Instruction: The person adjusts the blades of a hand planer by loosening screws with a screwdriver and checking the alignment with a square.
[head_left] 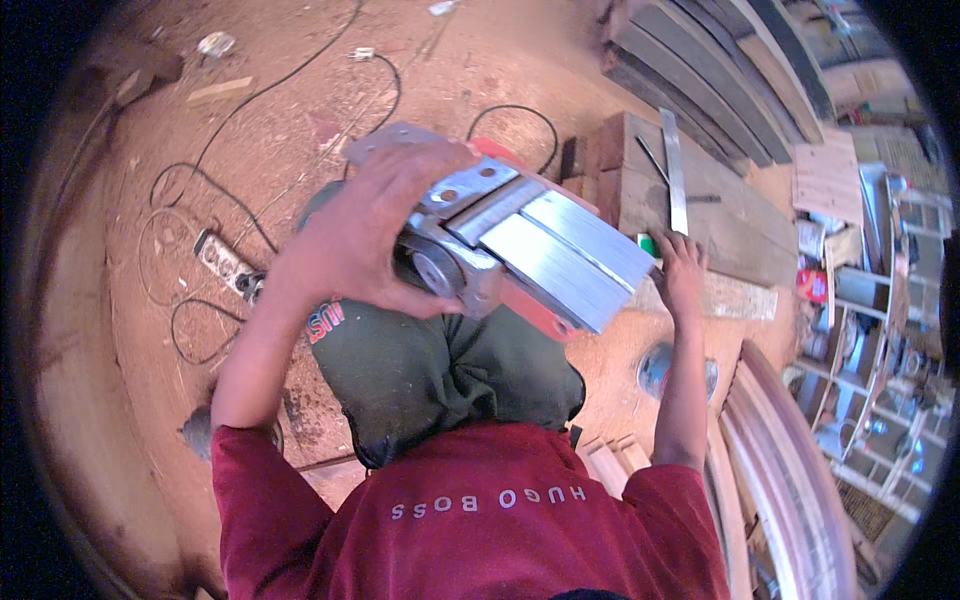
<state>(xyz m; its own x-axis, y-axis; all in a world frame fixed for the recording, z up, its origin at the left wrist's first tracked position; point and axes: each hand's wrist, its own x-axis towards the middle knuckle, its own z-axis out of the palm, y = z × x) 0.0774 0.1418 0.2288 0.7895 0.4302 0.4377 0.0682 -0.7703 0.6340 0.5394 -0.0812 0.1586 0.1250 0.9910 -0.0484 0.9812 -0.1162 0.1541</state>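
Observation:
An electric hand planer (570, 250) is held above my lap, turned over so its shiny metal sole faces up. My left hand (355, 225) is closed around its body, with the thumb beside a round metal part and the fingers over the far side. Off to the right, my right hand (682, 268) lies at the near edge of a wooden block (740, 225), fingers slightly apart. Close to its fingertips is a small green item (646, 243). On the block lie a metal ruler (674, 170) and a thin dark stick (651, 158).
Thick timber pieces (700, 70) are stacked at the far right. A power strip (225, 262) and looping black cables lie on the dusty floor to the left. Curved wooden pieces (785, 470) lean at the lower right, near a round tin (660, 370) and cluttered shelves (865, 340).

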